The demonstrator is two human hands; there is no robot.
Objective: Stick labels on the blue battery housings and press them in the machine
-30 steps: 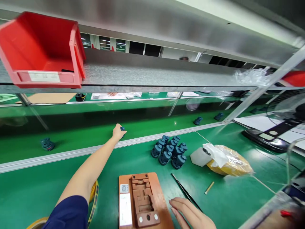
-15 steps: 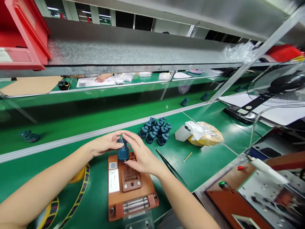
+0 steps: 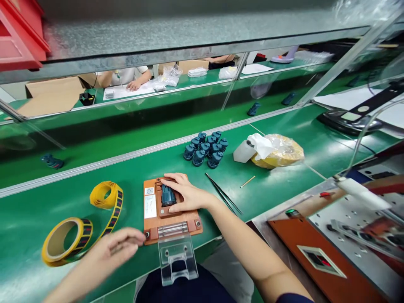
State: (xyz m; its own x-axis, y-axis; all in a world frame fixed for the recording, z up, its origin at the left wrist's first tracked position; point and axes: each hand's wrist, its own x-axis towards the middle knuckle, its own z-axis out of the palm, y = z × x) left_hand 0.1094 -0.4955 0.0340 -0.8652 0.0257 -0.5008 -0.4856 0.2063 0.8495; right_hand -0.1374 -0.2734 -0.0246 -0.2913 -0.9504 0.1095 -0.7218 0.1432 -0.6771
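right hand (image 3: 186, 193) open, fingers draped over blue plastic part (image 3: 168, 195) in brown jig (image 3: 172, 229); part prob light, stiff, grip by sides; left hand (image 3: 116, 246) loosely curled, empty.

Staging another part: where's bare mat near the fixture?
Bare mat lies right of the tweezers, below the yellow plastic bag. A second patch sits between the yellow tape and the brown fixture, above the left hand. Crowded: the fixture under the right hand, and the cluster of blue moulded parts.
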